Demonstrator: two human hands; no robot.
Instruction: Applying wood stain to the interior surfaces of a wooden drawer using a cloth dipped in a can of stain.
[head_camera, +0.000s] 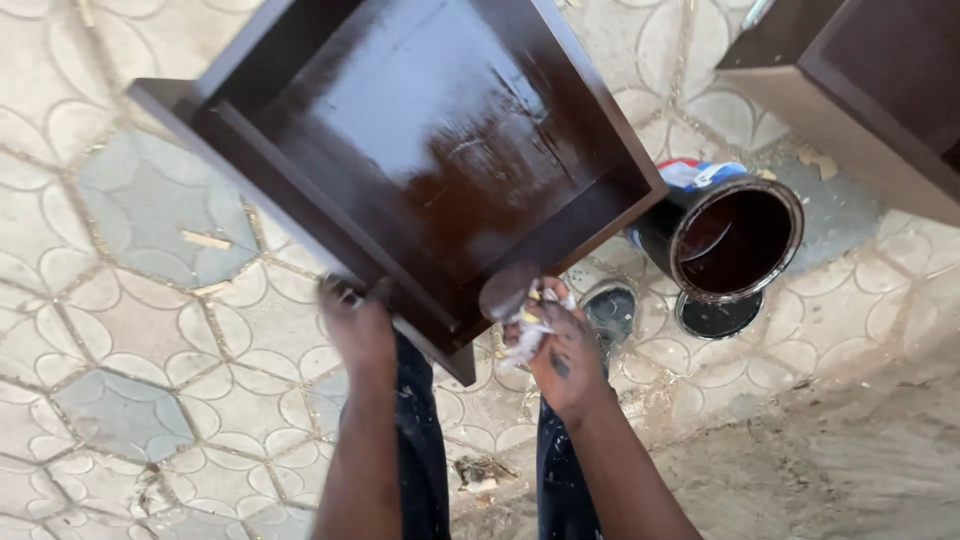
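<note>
Now, piece: a dark brown wooden drawer box (420, 150) fills the upper centre of the frame, tilted, its inner panel wet and glossy.
Left hand: the left hand (358, 325) is clamped on the box's lower rim, centre-left of the frame.
Right hand: the right hand (560, 345) is closed around a stained white rag (530, 322), just below the box's lower right edge.
Stain: an open can (725, 240) of dark finish lies tipped on the patterned floor (130, 300), right of centre, its lid (716, 318) below it.
Doing it well: I'd keep the box braced, wipe in long even strokes, and chase pooling in corners.
</note>
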